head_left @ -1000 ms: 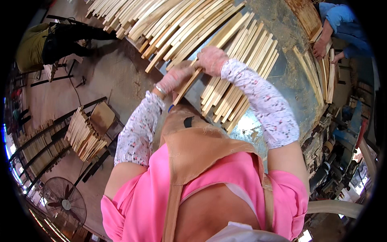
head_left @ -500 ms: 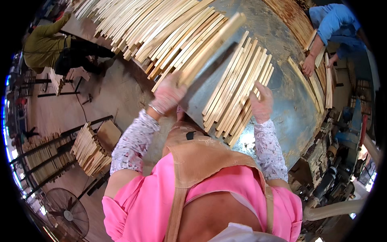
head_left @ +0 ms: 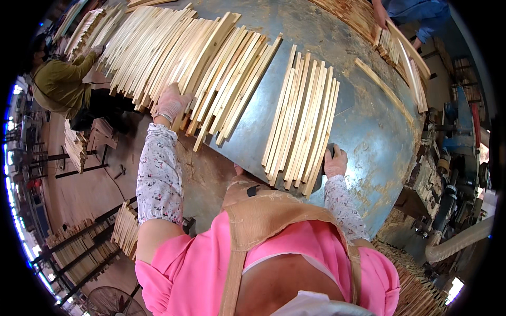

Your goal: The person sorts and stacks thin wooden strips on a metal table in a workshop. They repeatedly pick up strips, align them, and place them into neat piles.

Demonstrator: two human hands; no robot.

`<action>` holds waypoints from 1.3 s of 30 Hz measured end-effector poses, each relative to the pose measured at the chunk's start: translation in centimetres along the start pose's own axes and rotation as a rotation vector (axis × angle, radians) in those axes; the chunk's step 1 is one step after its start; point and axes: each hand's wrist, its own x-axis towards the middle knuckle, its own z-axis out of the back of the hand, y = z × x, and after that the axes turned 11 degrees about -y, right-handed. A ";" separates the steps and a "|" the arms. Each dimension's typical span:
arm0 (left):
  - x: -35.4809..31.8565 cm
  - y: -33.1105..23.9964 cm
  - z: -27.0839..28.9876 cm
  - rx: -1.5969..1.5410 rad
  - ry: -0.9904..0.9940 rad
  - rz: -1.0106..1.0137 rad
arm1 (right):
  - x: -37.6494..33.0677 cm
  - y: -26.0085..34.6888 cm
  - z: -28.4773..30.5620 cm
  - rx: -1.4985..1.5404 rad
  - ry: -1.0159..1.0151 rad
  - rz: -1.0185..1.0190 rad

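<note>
My left hand (head_left: 173, 103), in a thin pale glove, is closed at the near end of a wider wooden board (head_left: 212, 50). That board lies on top of a long row of wooden strips (head_left: 150, 50) on the metal table. To the right is a separate small group of wooden strips (head_left: 301, 121), side by side with uneven ends. My right hand (head_left: 336, 162), also gloved, is just right of this group's near end. Its fingers are curled around a small dark object (head_left: 330, 149), mostly hidden, whose kind I cannot make out.
A single strip (head_left: 383, 89) lies on the metal table (head_left: 369, 139) at the right. Beyond it, a co-worker in blue (head_left: 419, 16) handles boards. Another person in an olive top (head_left: 60, 87) stands at the far left. Stacked strips (head_left: 125, 229) and a fan (head_left: 113, 303) are lower left.
The strip that was in my left hand now lies at the right edge of the long row. That hand has moved left to the wider board. My right hand has dropped nearer and holds something dark.
</note>
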 end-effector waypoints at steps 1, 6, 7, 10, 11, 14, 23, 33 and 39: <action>-0.2 -1.0 0.5 -0.014 0.003 0.027 | 0.1 -0.1 -0.1 -0.010 0.005 -0.016; -0.8 -2.4 0.6 0.002 -0.118 0.116 | 0.8 -0.5 0.3 0.025 0.045 -0.043; -0.9 -2.6 0.7 0.001 -0.123 0.134 | 0.8 -0.3 0.8 0.038 0.057 -0.047; -0.4 -3.3 0.9 0.030 -0.093 0.216 | 1.4 -0.4 0.8 0.111 0.065 -0.102; 0.0 -3.3 0.7 0.048 -0.069 0.191 | 1.8 -0.5 0.8 0.146 0.069 -0.123; 0.8 -4.1 1.0 0.089 0.000 0.163 | 2.3 -0.1 0.7 0.107 -0.069 -0.090; -1.0 -3.8 3.3 -0.102 -0.017 0.063 | -0.4 16.6 2.5 0.580 0.066 0.237; -18.9 -19.4 -1.1 -1.013 0.815 -0.288 | -4.2 22.0 6.3 1.409 -0.058 -0.342; -30.6 -27.0 -4.6 -0.923 1.272 -0.422 | -12.6 4.9 9.9 1.207 -0.742 -0.701</action>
